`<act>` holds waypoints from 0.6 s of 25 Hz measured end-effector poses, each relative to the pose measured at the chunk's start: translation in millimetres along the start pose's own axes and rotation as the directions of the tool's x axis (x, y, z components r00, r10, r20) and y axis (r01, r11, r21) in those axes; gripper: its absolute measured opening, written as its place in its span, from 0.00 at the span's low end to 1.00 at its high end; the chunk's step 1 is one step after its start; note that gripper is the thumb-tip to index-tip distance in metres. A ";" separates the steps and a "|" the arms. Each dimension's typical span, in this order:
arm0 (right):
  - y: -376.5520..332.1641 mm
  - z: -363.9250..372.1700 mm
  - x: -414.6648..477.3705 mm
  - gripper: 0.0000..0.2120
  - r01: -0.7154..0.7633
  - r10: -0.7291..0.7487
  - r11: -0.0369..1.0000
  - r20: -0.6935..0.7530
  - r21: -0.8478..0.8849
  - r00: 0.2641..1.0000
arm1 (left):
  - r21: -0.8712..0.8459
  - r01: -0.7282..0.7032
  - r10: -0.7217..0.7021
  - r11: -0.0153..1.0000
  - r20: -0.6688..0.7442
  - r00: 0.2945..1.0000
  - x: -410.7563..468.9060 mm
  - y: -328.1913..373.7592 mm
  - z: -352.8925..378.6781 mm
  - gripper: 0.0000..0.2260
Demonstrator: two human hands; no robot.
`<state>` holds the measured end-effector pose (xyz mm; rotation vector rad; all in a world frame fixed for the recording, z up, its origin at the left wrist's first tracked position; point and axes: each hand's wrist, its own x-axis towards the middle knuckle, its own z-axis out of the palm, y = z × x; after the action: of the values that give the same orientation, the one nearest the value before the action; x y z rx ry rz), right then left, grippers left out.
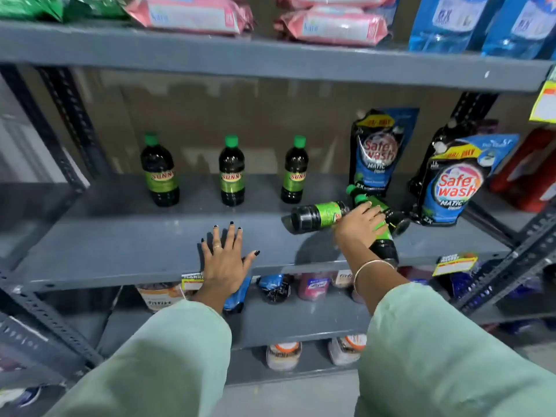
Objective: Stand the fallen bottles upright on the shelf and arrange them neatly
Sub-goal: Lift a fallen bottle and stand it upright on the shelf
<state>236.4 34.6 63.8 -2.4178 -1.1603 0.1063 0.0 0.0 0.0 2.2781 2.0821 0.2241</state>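
Three dark bottles with green caps and green labels stand upright along the back of the grey shelf: one at the left, one in the middle, one at the right. Right of them lie fallen bottles of the same kind. One is lifted off the shelf, base toward me, with my right hand shut on its neck end. Another lies under that hand; a third is partly hidden behind. My left hand rests flat and open on the shelf's front part.
Two Safe Wash refill pouches stand just behind and right of the fallen bottles. Red packs are at the far right. An upper shelf carries pink packs and blue pouches. Lower shelves hold jars and packets.
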 end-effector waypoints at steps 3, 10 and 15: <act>13.8 7.9 11.0 0.32 -0.108 0.106 0.988 -0.028 -0.110 0.994 | 0.053 0.007 -0.008 0.999 0.022 1.000 8.0 -2.8 10.8 0.30; 28.9 9.8 29.2 0.30 -0.233 0.233 0.972 0.006 -0.015 0.972 | 0.089 0.015 -0.012 0.996 -0.027 1.000 9.3 -6.1 18.7 0.29; 36.4 -1.1 32.9 0.32 -0.217 0.214 0.975 0.059 0.040 0.975 | 0.083 0.023 -0.021 0.996 -0.028 0.999 7.6 -3.5 18.6 0.28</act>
<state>284.1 39.2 53.2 -2.5069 -0.9036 0.2654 -0.2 9.0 -18.3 2.3094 2.1691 0.1714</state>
